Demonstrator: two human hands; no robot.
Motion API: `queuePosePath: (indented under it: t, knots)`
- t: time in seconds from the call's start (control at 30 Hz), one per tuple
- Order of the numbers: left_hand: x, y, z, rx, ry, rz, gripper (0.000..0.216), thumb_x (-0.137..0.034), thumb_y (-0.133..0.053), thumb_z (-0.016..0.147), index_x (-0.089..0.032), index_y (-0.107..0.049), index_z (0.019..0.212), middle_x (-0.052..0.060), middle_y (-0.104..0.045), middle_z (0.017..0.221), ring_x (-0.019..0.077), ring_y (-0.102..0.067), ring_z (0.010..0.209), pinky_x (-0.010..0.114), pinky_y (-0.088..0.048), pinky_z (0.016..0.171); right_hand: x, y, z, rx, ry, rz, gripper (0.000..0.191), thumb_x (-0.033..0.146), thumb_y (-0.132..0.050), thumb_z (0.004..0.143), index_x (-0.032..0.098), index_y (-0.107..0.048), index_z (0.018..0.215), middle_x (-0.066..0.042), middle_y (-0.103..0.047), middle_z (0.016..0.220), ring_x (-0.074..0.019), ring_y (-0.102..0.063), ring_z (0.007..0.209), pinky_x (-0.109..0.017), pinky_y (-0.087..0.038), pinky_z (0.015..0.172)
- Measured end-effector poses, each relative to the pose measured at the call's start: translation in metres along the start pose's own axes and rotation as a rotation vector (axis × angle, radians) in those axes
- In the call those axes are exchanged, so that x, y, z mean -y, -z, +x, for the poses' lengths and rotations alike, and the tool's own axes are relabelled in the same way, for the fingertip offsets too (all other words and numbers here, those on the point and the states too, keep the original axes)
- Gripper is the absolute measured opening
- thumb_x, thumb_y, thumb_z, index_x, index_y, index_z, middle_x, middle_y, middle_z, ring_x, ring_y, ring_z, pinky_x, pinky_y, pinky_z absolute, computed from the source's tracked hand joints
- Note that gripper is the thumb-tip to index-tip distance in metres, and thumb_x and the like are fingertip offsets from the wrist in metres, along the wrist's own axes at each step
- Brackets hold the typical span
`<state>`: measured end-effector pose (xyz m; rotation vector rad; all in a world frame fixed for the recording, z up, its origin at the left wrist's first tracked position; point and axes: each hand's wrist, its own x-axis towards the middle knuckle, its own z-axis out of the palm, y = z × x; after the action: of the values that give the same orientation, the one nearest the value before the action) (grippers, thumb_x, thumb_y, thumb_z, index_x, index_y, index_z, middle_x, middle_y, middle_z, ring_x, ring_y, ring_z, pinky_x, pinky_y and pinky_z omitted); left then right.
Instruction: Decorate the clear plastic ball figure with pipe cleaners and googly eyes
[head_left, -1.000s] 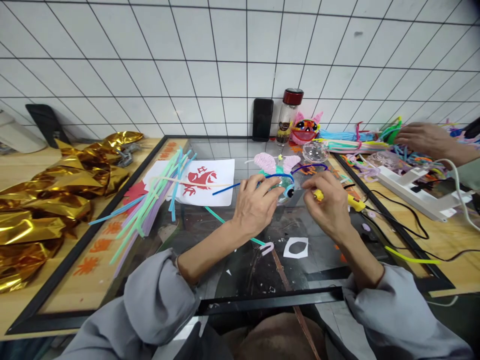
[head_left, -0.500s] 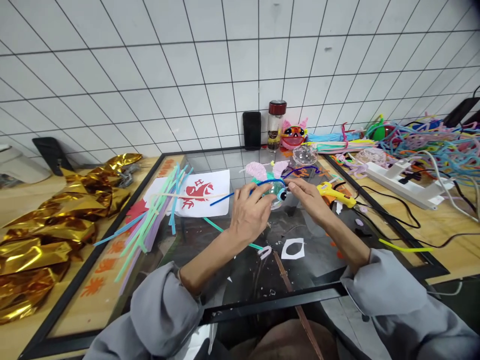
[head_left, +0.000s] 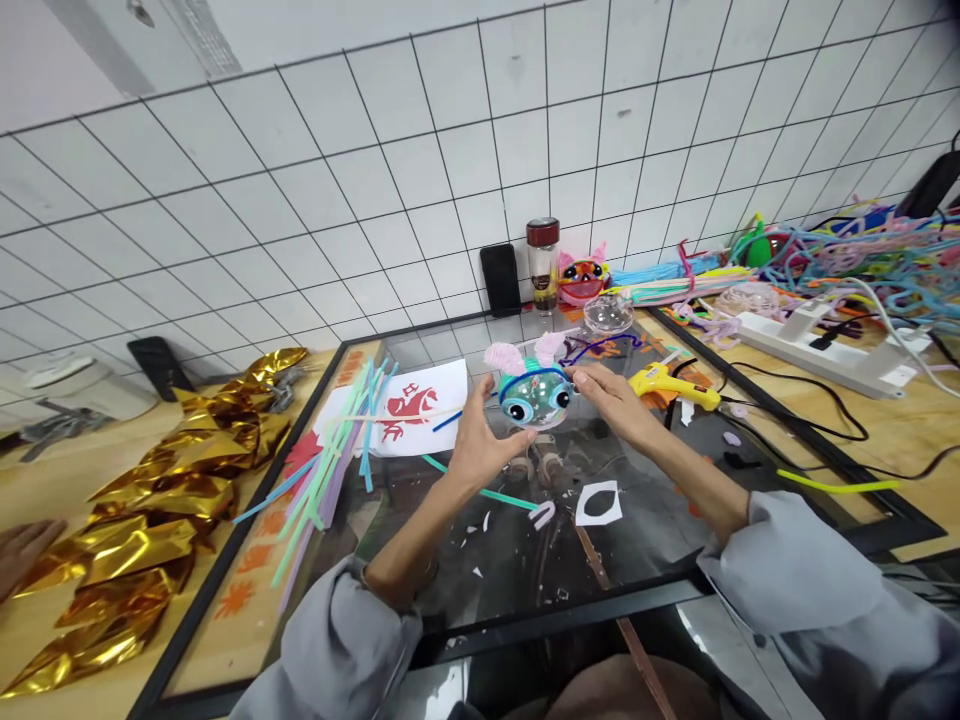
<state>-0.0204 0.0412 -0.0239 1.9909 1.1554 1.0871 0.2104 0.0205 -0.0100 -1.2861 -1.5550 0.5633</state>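
Between my hands is a clear plastic ball figure point(head_left: 541, 388) with two big googly eyes, pink pipe-cleaner ears point(head_left: 504, 358) and green pipe cleaner on top. A dark blue pipe cleaner point(head_left: 448, 421) arches over the eyes, its loose end sticking out to the left behind my fingers. My left hand point(head_left: 478, 440) grips the ball from its left side, thumb at the lower front. On the other side, my right hand point(head_left: 606, 396) pinches near the ball's upper right edge, by the blue pipe cleaner.
A yellow glue gun point(head_left: 675, 386) lies right of my right hand, its cord trailing past a white power strip point(head_left: 821, 355). Loose pipe cleaners point(head_left: 330, 455) and red-printed paper point(head_left: 450, 385) are at left. Behind stand a glass bottle point(head_left: 543, 270) and a phone point(head_left: 500, 280). Another person's hand point(head_left: 28, 548) rests by gold foil.
The figure has turned so both eyes face me. My left hand has moved from covering its front to holding its left side. Another person's hand has appeared at far left.
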Motion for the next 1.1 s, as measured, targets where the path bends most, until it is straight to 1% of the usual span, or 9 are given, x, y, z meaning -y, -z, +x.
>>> queuePosePath:
  t: [0.1, 0.2, 0.33, 0.47, 0.6, 0.73, 0.83, 0.97, 1.1]
  knots:
    - [0.005, -0.007, 0.0, 0.011, -0.015, -0.03, 0.094, -0.037, -0.082, 0.066, -0.019, -0.034, 0.145, 0.018, -0.047, 0.146, 0.0341, -0.046, 0.137, 0.054, -0.036, 0.115, 0.0, 0.0, -0.001, 0.012, -0.009, 0.037, 0.057, 0.07, -0.045, 0.089, 0.024, -0.076, 0.104, -0.008, -0.071, 0.104, -0.0272, -0.065, 0.1, -0.045, -0.05, 0.09]
    - [0.007, -0.012, 0.001, -0.022, -0.029, -0.022, 0.089, -0.034, -0.081, 0.068, -0.02, -0.036, 0.143, 0.017, -0.048, 0.144, 0.0328, -0.048, 0.134, 0.052, -0.04, 0.111, -0.001, 0.001, -0.001, 0.012, -0.002, 0.049, 0.053, 0.067, -0.046, 0.089, 0.025, -0.075, 0.103, -0.007, -0.07, 0.106, -0.027, -0.064, 0.103, -0.045, -0.049, 0.093]
    - [0.007, -0.016, 0.004, -0.05, -0.037, -0.037, 0.083, -0.032, -0.08, 0.069, -0.019, -0.039, 0.14, 0.017, -0.05, 0.141, 0.0322, -0.05, 0.132, 0.052, -0.043, 0.108, -0.004, -0.001, -0.003, 0.024, 0.0, 0.022, 0.046, 0.059, -0.056, 0.086, 0.023, -0.068, 0.111, -0.009, -0.067, 0.115, -0.0265, -0.063, 0.106, -0.043, -0.05, 0.09]
    - [0.004, -0.021, 0.009, -0.075, -0.034, -0.078, 0.079, -0.029, -0.08, 0.069, -0.019, -0.04, 0.137, 0.017, -0.052, 0.139, 0.0307, -0.052, 0.129, 0.05, -0.045, 0.105, -0.007, -0.007, -0.003, 0.077, 0.024, -0.044, 0.058, 0.05, -0.068, 0.076, 0.02, -0.056, 0.123, -0.011, -0.065, 0.12, -0.0276, -0.061, 0.108, -0.045, -0.049, 0.091]
    - [0.002, -0.023, 0.01, -0.092, -0.039, -0.098, 0.077, -0.032, -0.078, 0.072, -0.02, -0.039, 0.137, 0.015, -0.052, 0.139, 0.0289, -0.054, 0.127, 0.046, -0.047, 0.104, -0.008, -0.016, -0.001, 0.06, 0.052, -0.076, 0.066, 0.043, -0.072, 0.069, 0.017, -0.05, 0.126, -0.015, -0.061, 0.123, -0.0287, -0.06, 0.109, -0.047, -0.047, 0.095]
    - [0.003, -0.021, 0.01, -0.098, -0.049, -0.089, 0.075, -0.031, -0.077, 0.073, -0.02, -0.04, 0.137, 0.015, -0.052, 0.139, 0.0286, -0.054, 0.126, 0.045, -0.047, 0.103, -0.009, -0.024, -0.001, 0.026, 0.064, -0.057, 0.063, 0.04, -0.071, 0.07, 0.018, -0.048, 0.124, -0.014, -0.061, 0.122, -0.0276, -0.06, 0.107, -0.048, -0.046, 0.096]
    - [0.002, -0.02, 0.009, -0.094, -0.056, -0.096, 0.075, -0.031, -0.076, 0.074, -0.021, -0.04, 0.138, 0.014, -0.051, 0.14, 0.0285, -0.053, 0.127, 0.045, -0.047, 0.104, -0.012, -0.026, -0.004, 0.028, 0.046, -0.02, 0.065, 0.042, -0.072, 0.07, 0.019, -0.047, 0.126, -0.014, -0.06, 0.124, -0.0277, -0.059, 0.108, -0.047, -0.048, 0.094]
    - [0.003, -0.02, 0.006, -0.083, -0.046, -0.113, 0.076, -0.034, -0.077, 0.073, -0.023, -0.041, 0.139, 0.013, -0.049, 0.142, 0.0298, -0.051, 0.13, 0.047, -0.044, 0.107, -0.012, -0.023, -0.008, 0.064, 0.033, 0.027, 0.069, 0.042, -0.074, 0.071, 0.02, -0.045, 0.13, -0.013, -0.059, 0.126, -0.0272, -0.06, 0.108, -0.046, -0.049, 0.093]
    - [0.007, -0.019, 0.005, -0.085, -0.012, -0.154, 0.077, -0.035, -0.077, 0.072, -0.023, -0.04, 0.139, 0.013, -0.048, 0.144, 0.0305, -0.05, 0.131, 0.049, -0.042, 0.108, -0.008, -0.015, -0.009, 0.111, 0.046, 0.03, 0.065, 0.045, -0.069, 0.077, 0.02, -0.047, 0.134, -0.012, -0.061, 0.126, -0.027, -0.061, 0.109, -0.046, -0.05, 0.095]
